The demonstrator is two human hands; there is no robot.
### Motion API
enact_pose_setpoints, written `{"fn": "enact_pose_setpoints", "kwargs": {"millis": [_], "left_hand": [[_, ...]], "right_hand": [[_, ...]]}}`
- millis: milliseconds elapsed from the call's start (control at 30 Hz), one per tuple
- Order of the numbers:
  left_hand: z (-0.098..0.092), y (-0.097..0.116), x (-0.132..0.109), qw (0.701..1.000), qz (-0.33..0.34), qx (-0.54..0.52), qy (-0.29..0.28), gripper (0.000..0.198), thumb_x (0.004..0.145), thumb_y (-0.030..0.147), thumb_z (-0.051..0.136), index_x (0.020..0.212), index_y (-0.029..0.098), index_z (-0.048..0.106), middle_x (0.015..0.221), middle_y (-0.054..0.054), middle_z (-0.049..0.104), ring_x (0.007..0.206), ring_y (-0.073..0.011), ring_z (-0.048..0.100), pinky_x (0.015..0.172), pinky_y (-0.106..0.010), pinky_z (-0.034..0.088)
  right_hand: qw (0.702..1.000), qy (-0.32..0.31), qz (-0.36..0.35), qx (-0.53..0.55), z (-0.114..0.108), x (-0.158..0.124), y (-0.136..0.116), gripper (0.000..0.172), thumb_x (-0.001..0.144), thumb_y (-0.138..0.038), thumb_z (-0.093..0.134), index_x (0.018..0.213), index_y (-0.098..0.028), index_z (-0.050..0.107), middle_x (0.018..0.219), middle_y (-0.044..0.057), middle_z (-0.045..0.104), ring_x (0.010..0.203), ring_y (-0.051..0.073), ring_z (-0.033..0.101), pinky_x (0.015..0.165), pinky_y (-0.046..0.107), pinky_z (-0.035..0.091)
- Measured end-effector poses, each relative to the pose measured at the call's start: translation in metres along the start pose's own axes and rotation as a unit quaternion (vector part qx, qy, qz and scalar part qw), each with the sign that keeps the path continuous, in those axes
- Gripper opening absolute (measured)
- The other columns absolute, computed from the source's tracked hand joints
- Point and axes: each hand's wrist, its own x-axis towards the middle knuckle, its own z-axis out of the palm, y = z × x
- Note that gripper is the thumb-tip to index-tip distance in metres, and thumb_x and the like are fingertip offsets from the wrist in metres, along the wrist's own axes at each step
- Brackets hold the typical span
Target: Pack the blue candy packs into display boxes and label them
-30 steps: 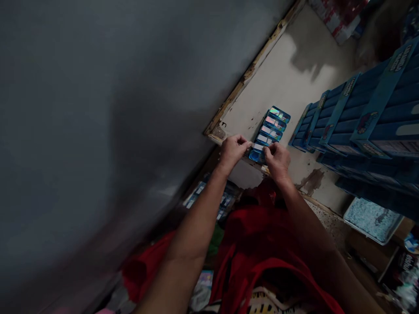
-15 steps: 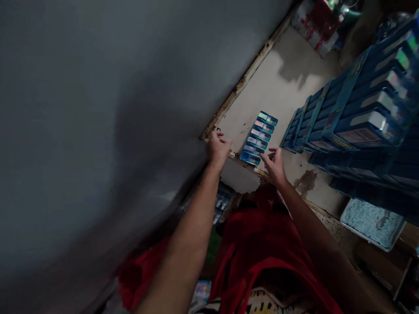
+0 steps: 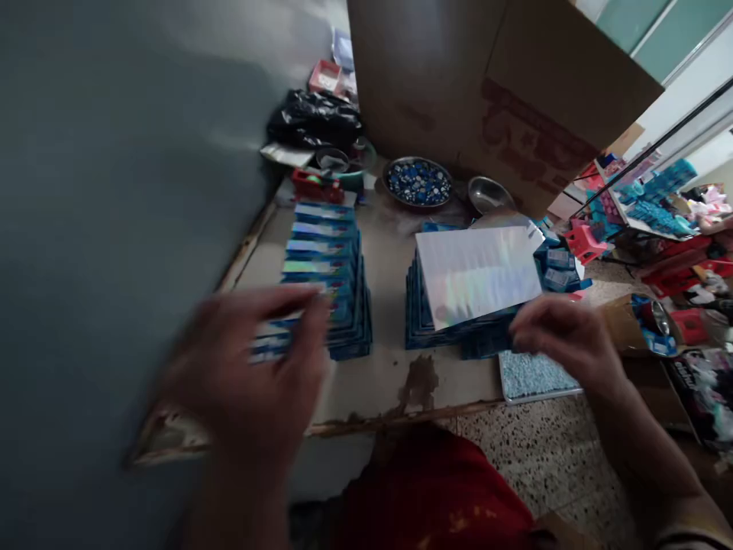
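Observation:
My left hand (image 3: 257, 367), blurred by motion, hovers over the near end of the left stack of blue boxes (image 3: 326, 271). Its thumb and forefinger are pinched together; whatever lies between them is too smeared to make out. A white sheet with a rainbow sheen (image 3: 481, 271) rests tilted on top of the right stack of blue boxes (image 3: 421, 321). My right hand (image 3: 566, 336) is beside the near right corner of that stack, just past the sheet's lower edge. Its fingers are curled and closed, and I cannot tell what is in them.
Behind the stacks stand a metal bowl of blue and white pieces (image 3: 418, 183), another metal bowl (image 3: 489, 196), a red tape dispenser (image 3: 318, 186) and a large cardboard box (image 3: 458, 92). A tray of pale blue bits (image 3: 535, 378) sits at right. A grey wall (image 3: 114, 229) borders the left.
The view has swung up and right, bringing the stacks and bowls to the middle. Both hands have left the row of small blue boxes at the table's corner and are now farther apart.

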Motion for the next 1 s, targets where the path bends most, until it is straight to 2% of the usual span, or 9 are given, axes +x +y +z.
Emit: {"fn": "enact_pose_setpoints", "kwargs": {"millis": [67, 133, 233, 333, 433, 633, 833, 933, 1000], "left_hand": [[0.069, 0.055, 0.058, 0.995, 0.064, 0.047, -0.067, 0.020, 0.095, 0.029, 0.067, 0.113, 0.035, 0.075, 0.111, -0.002, 0.076, 0.112, -0.0275, 0.069, 0.107, -0.045, 0.050], [0.137, 0.079, 0.106, 0.975, 0.080, 0.099, -0.180, 0.024, 0.090, 0.028, 0.074, 0.114, 0.027, 0.077, 0.119, -0.007, 0.076, 0.121, -0.0302, 0.066, 0.108, -0.043, 0.050], [0.216, 0.076, 0.145, 0.928, 0.035, 0.118, -0.350, 0.030, 0.081, 0.034, 0.087, 0.106, 0.020, 0.080, 0.106, -0.010, 0.077, 0.113, -0.0338, 0.069, 0.100, -0.041, 0.051], [0.257, 0.063, 0.151, 0.898, 0.001, 0.054, -0.438, 0.018, 0.078, 0.034, 0.088, 0.089, 0.020, 0.082, 0.085, -0.007, 0.077, 0.095, -0.0301, 0.072, 0.090, -0.036, 0.050], [0.271, 0.058, 0.145, 0.894, 0.006, -0.004, -0.448, 0.004, 0.082, 0.025, 0.080, 0.081, 0.022, 0.082, 0.082, -0.006, 0.079, 0.085, -0.0257, 0.071, 0.083, -0.034, 0.048], [0.274, 0.064, 0.137, 0.905, -0.015, -0.019, -0.424, 0.008, 0.082, 0.020, 0.075, 0.081, 0.021, 0.083, 0.082, -0.005, 0.080, 0.083, -0.0246, 0.071, 0.082, -0.034, 0.048], [0.276, 0.062, 0.134, 0.899, -0.043, -0.017, -0.436, 0.008, 0.080, 0.021, 0.075, 0.079, 0.020, 0.082, 0.080, -0.004, 0.079, 0.082, -0.0242, 0.071, 0.079, -0.033, 0.049], [0.272, 0.059, 0.133, 0.896, -0.055, -0.021, -0.441, 0.007, 0.078, 0.022, 0.075, 0.078, 0.021, 0.082, 0.081, -0.004, 0.080, 0.082, -0.0246, 0.071, 0.079, -0.033, 0.050], [0.268, 0.058, 0.134, 0.898, -0.058, -0.016, -0.435, 0.007, 0.077, 0.023, 0.075, 0.076, 0.021, 0.082, 0.080, -0.005, 0.080, 0.082, -0.0249, 0.071, 0.080, -0.034, 0.050]], "right_hand": [[0.977, 0.149, -0.052, -0.145, -0.052, 0.037, 0.022, 0.012, 0.093, -0.033, 0.074, 0.094, -0.022, 0.079, 0.079, 0.000, 0.072, 0.068, 0.015, 0.059, 0.067, 0.030, 0.047], [0.937, 0.216, -0.084, -0.261, -0.083, 0.076, 0.057, 0.011, 0.091, -0.025, 0.070, 0.094, -0.021, 0.079, 0.081, 0.002, 0.072, 0.072, 0.018, 0.061, 0.074, 0.035, 0.049], [0.902, 0.193, -0.124, -0.367, -0.096, 0.115, 0.103, 0.021, 0.092, -0.018, 0.064, 0.106, -0.021, 0.079, 0.101, 0.008, 0.076, 0.096, 0.026, 0.066, 0.091, 0.043, 0.051], [0.878, 0.148, -0.140, -0.433, -0.086, 0.128, 0.126, 0.031, 0.097, -0.017, 0.059, 0.123, -0.020, 0.075, 0.121, 0.013, 0.073, 0.116, 0.032, 0.059, 0.100, 0.048, 0.047], [0.866, 0.110, -0.122, -0.473, -0.071, 0.131, 0.136, 0.035, 0.102, -0.020, 0.055, 0.134, -0.017, 0.071, 0.127, 0.016, 0.071, 0.119, 0.034, 0.055, 0.099, 0.048, 0.042], [0.854, 0.066, -0.142, -0.497, -0.057, 0.138, 0.149, 0.035, 0.106, -0.018, 0.049, 0.134, -0.021, 0.070, 0.123, 0.013, 0.074, 0.114, 0.032, 0.053, 0.094, 0.045, 0.034], [0.842, 0.057, -0.162, -0.511, -0.049, 0.117, 0.151, 0.042, 0.104, -0.014, 0.047, 0.142, -0.016, 0.064, 0.139, 0.015, 0.070, 0.118, 0.032, 0.052, 0.101, 0.047, 0.033], [0.840, 0.067, -0.180, -0.507, -0.045, 0.102, 0.149, 0.035, 0.104, -0.015, 0.049, 0.133, -0.018, 0.070, 0.139, 0.013, 0.071, 0.117, 0.031, 0.053, 0.106, 0.047, 0.030], [0.848, 0.072, -0.183, -0.492, -0.045, 0.096, 0.147, 0.026, 0.104, -0.020, 0.053, 0.119, -0.022, 0.075, 0.121, 0.010, 0.077, 0.112, 0.030, 0.055, 0.107, 0.046, 0.030]]}}
